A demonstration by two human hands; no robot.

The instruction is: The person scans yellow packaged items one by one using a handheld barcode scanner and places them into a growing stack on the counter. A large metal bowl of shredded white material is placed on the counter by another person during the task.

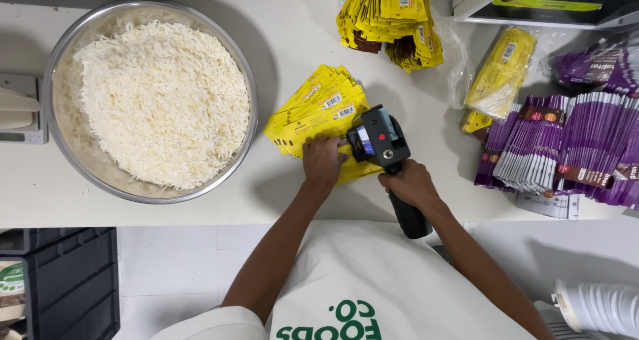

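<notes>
Your left hand (323,161) pressed flat on fanned stack of yellow pouches (318,113), fingers spread, pinning it to white counter (299,27). Your right hand (409,183) closed around black handle of handheld printer (381,143), head touching pouches at stack's 4 o'clock. Steel bowl of rice (156,97) at 9 o'clock. Purple pouches (566,147) at 3 o'clock; more yellow pouches (393,17) at 1 o'clock.

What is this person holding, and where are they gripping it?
The right hand grips a black handheld printer by its handle. The left hand holds nothing; it presses flat on the fanned yellow packets.
</notes>
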